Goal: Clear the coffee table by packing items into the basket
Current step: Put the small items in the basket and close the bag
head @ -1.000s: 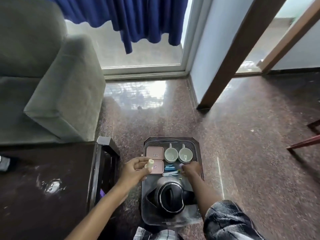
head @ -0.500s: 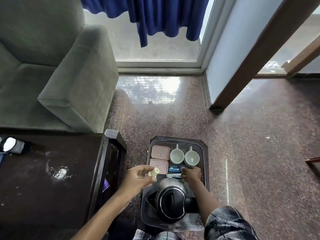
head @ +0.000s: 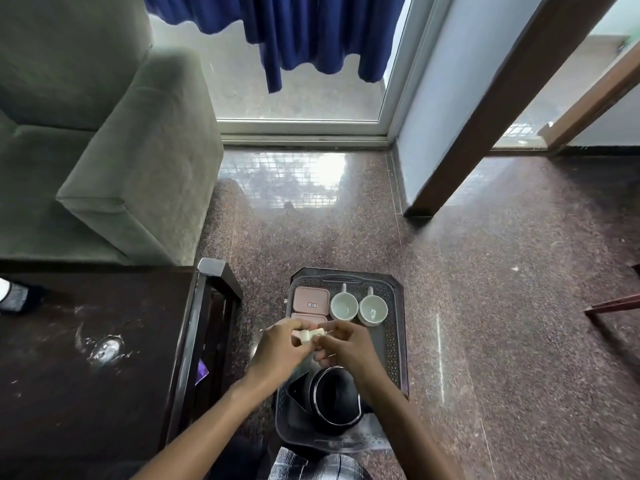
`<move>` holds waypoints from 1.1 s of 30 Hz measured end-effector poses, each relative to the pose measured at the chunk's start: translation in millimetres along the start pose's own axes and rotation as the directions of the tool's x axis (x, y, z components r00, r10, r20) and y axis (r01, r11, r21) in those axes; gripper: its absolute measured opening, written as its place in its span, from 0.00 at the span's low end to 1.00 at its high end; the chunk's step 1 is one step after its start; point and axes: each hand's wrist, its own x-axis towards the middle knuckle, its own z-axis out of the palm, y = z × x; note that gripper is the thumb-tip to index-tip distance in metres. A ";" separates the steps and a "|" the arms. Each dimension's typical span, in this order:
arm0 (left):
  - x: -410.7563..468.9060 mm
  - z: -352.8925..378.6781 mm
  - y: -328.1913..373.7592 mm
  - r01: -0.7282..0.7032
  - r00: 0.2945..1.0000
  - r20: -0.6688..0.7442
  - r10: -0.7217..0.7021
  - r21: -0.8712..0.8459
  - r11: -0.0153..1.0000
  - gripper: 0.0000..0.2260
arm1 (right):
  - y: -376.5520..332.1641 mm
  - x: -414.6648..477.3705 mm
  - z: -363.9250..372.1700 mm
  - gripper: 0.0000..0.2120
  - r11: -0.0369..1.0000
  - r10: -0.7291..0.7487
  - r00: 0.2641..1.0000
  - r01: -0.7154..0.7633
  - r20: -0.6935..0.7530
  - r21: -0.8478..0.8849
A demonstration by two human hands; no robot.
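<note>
A small cream-coloured item [head: 309, 335] is pinched between the fingers of the left hand [head: 282, 351] and the right hand [head: 346, 348], both closed on it, directly above the basket [head: 398, 344] on the floor. It is judged light and rigid, best gripped at its ends; its identity cannot be determined. A small label on the pink box [head: 310, 300] is noted but is illegible.

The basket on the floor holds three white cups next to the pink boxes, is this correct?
Not quite: the head view shows two white cups, not three. They stand beside the pink boxes in the basket on the floor.
</note>
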 end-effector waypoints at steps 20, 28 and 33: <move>-11.3 -6.7 -3.2 0.023 0.976 0.217 -0.016 -0.031 0.999 0.11 | 116.7 138.3 -121.5 0.09 0.918 0.178 0.765 -0.355 -0.619 -0.174; -10.7 -17.4 -15.7 0.076 0.980 0.190 -0.065 -0.050 0.996 0.10 | 118.9 153.4 -119.2 0.01 0.910 0.271 0.791 -0.396 -0.548 -0.121; -9.4 -20.0 -13.5 0.074 0.979 0.196 -0.058 -0.073 0.995 0.10 | 72.8 106.8 -102.8 0.10 0.936 0.258 0.798 -0.347 -0.544 -0.066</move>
